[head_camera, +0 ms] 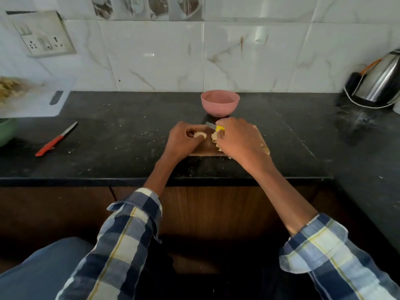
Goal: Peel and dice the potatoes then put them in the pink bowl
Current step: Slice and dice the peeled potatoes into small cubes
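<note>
We see both hands at work over a small wooden cutting board (205, 148) that lies on the dark countertop (129, 148), just in front of the pink bowl (220, 102). The left hand (184, 139) curls its fingers round a pale, peeled potato piece (199, 134) and holds it down at the board's left end. The right hand (236, 139) grips a knife with a yellow handle (220, 128); only a short stretch of its blade shows, pointing left toward the potato piece, and we cannot tell whether the edge touches it. Beside the right hand's fingers lie some cut potato bits (214, 138) on the board, partly hidden under the hand. The pink bowl stands upright behind the board, near the tiled wall, and what we can see of its inside looks bare of potato. Well to the left on the counter lies a knife with a red handle (55, 140), apart from both hands. Further left we make out a white board (32, 102) carrying a blurred heap and the rim of a green bowl (6, 131). A steel kettle (378, 81) stands at the far right.
</note>
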{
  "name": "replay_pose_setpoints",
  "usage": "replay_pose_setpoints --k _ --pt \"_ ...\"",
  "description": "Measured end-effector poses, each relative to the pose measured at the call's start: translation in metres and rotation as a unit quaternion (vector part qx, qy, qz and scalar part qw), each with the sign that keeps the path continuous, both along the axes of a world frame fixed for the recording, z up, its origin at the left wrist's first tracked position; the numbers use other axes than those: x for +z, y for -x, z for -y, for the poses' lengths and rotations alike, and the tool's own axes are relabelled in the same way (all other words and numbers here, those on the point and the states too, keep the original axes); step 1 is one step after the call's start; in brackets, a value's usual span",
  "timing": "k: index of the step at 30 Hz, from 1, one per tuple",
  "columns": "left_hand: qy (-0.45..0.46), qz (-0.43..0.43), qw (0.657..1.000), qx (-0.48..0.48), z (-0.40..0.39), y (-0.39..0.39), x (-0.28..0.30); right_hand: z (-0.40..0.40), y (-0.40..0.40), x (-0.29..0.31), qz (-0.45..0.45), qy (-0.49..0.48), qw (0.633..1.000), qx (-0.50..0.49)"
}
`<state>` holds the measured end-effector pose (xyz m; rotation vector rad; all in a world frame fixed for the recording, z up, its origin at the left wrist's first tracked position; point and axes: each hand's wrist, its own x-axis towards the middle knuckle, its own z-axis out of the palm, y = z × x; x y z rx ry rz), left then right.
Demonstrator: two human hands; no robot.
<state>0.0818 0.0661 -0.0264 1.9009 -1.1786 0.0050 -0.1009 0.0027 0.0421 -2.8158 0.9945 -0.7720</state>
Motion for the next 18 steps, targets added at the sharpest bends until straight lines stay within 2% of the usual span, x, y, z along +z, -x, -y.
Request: replay_pose_setpoints --k 2,9,18 --pt "0.005 -0.007 1.000 -0.021 -0.004 -0.001 0.001 -0.004 0.003 0.002 -0.017 0.013 1.000 -0.006" --pt "0.032 -0.037 0.999 -0.004 -0.005 -0.001 0.002 -0.019 0.004 0.007 -0.029 0.021 0.999 -0.016" --pt "0.040 -0.026 0.999 -0.009 -0.004 0.002 0.001 -0.028 0.003 0.009 -0.039 0.026 0.999 -0.018"
